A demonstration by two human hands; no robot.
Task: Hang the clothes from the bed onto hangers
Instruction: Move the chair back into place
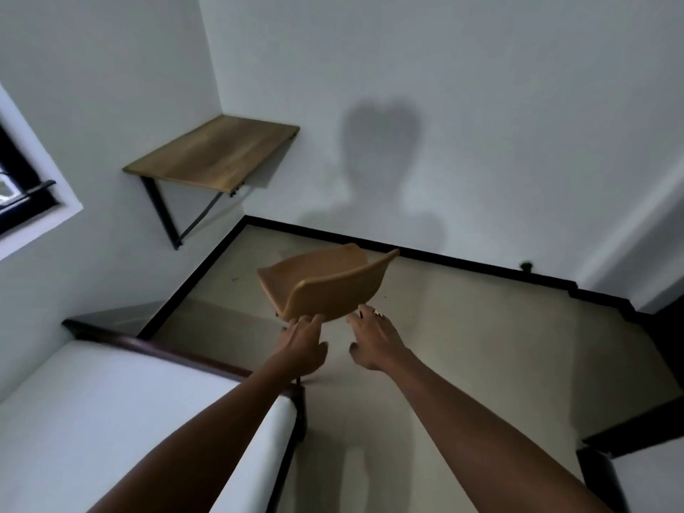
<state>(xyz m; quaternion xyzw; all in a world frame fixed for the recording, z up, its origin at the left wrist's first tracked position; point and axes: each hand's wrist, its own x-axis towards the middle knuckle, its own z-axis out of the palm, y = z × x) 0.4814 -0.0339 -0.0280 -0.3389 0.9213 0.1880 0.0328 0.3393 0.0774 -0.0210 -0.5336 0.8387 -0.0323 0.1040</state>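
**Inspector:** Report the position of the bed.

**Technician:** The bed [111,401] occupies the lower left of the view. Its surface is a plain white mattress bordered by a dark wooden frame, and its near corner sits under the left forearm.

**Inspector:** Report the left hand.

**Technician:** The left hand [301,346] is extended forward, palm down. Its fingers [309,322] are straight and slightly apart. The tips meet the lower edge of the backrest of a tan chair [333,286].

**Inspector:** Report the right hand.

**Technician:** The right hand [375,340] is extended beside the left, with a gap between them. Its fingers [361,312] are spread and relaxed, and one carries a ring [378,312]. The tips reach the same backrest edge; I cannot tell whether they make contact. Neither hand is closed around anything.

**Inspector:** Report the surroundings.

**Technician:** The chair stands on the beige floor [481,346], its seat facing away from the person. A wooden tabletop [211,153] on dark brackets is fixed in the wall corner beyond it. A window [22,187] is at the left edge. A shadow [381,161] of a person falls on the far wall.
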